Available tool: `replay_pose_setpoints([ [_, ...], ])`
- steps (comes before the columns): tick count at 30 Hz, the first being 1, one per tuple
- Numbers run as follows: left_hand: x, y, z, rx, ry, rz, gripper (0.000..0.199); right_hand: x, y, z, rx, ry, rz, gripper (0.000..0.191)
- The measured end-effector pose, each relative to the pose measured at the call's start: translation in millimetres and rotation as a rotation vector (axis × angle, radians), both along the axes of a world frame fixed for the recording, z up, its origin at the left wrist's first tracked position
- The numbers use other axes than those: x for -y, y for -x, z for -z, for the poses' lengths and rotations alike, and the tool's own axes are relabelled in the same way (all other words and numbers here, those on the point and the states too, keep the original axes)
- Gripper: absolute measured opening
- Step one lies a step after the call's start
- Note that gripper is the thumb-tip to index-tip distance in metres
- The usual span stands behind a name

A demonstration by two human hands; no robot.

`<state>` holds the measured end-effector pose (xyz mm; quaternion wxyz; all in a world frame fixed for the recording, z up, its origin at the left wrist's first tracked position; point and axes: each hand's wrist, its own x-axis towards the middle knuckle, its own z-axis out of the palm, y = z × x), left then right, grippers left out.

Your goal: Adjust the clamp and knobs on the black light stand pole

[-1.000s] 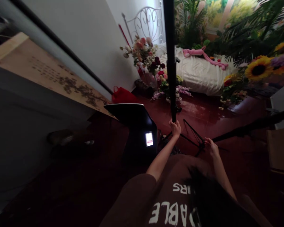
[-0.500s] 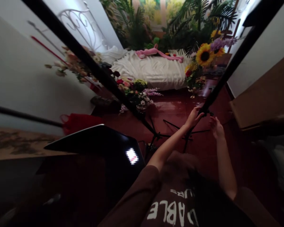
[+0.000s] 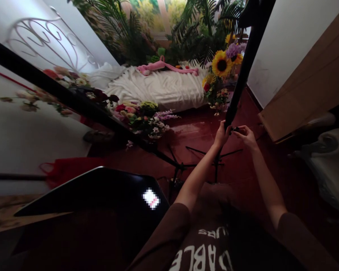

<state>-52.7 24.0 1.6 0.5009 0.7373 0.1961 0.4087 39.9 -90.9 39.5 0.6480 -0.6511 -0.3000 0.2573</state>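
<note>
We see a black stand pole, white bedding, a pink plush toy, yellow sunflowers and a glossy dark-red floor.

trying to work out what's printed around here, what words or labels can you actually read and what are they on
"DABLE": large white capitals on the brown shirt, upside down in this view and running off the bottom edge
"URS": smaller white capitals on the same shirt, above "DABLE", possibly the end of a longer word
The bright patch on the black panel is too blurred to read
</note>
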Motion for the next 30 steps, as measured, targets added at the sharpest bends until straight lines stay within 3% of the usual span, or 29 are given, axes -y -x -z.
replay_pose_setpoints([
  [6,1,0,-1.2,0.013,0.012,-0.003,0.029,-3,-1,4.7,0.264,-0.056,0.087,0.036],
  [10,1,1,-0.6,0.006,0.038,0.019,0.031,-4,0,7.6,0.444,-0.069,0.227,0.027],
  [15,2,0,0.1,0.011,0.055,0.034,0.033,-10,10,-5.4,0.462,-0.065,0.34,0.027],
  [18,1,0,1.7,0.012,0.048,0.042,0.034,-16,20,-21.6,0.418,-0.057,0.288,0.018],
  [23,-2,-1,6.4,0.025,-0.018,0.028,0.032,-32,37,-37.6,0.463,0.041,0.234,0.037],
  [27,-4,-1,5.9,0.022,-0.023,0.025,0.035,-42,43,-43.1,0.419,-0.001,0.269,0.037],
  [30,-3,1,1.9,-0.016,0.007,0.051,0.039,-46,39,-58.4,0.351,-0.036,0.192,0.039],
])
